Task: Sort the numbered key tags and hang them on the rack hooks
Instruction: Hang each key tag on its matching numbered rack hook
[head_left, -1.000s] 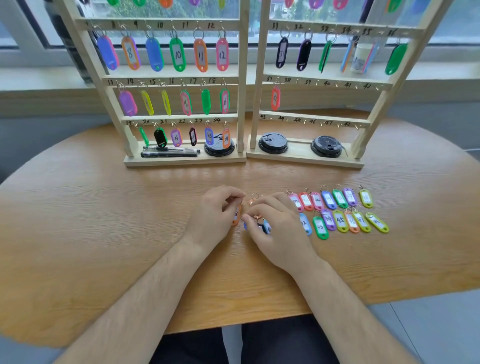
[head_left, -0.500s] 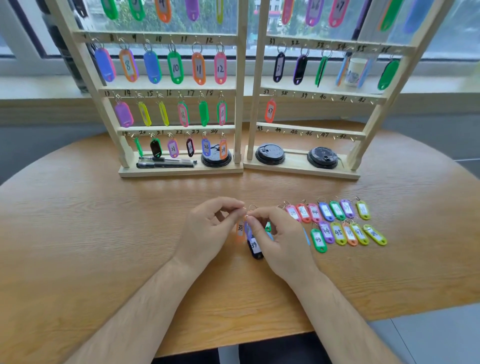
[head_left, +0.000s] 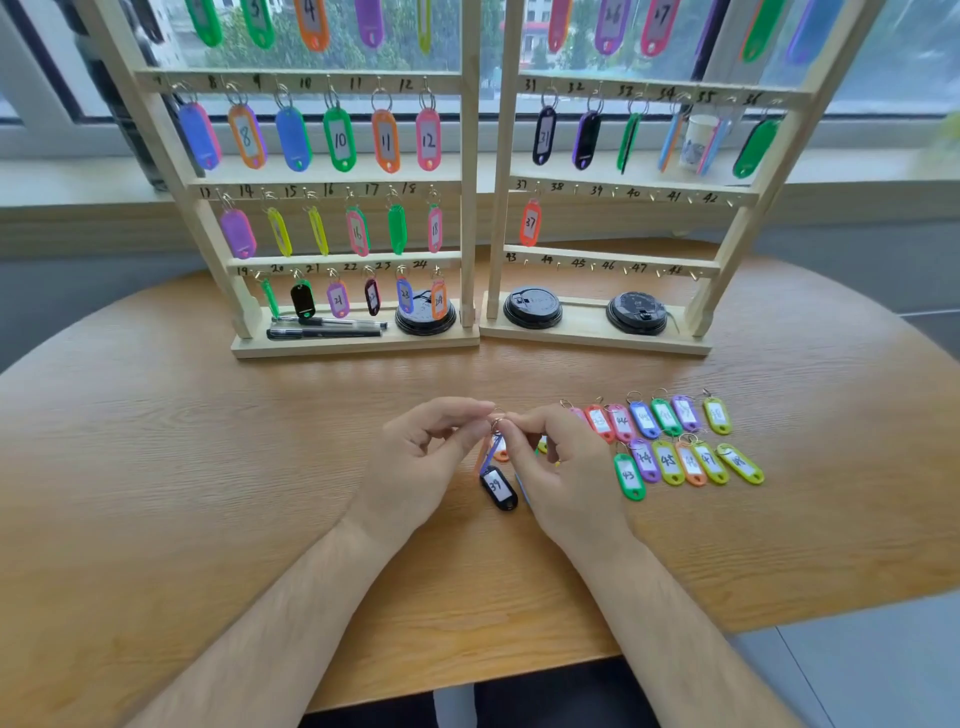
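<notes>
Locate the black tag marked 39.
The black tag is centre frame in the head view, between the left hand and right hand, below the ring they pinch.

Black tag (head_left: 498, 488) with white label; green tag (head_left: 629, 477) at three o'clock; orange tag (head_left: 530, 223) at twelve; tan wood-grain table (head_left: 156, 467).

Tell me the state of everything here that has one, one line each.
Left hand, pinching rings.
Right hand, pinching rings.
Tag 39, hanging from those rings.
Tag 37, hung on its hook.
Hooks 38 to 48, bare.
Loose tags, flat on table, two rows.
</notes>
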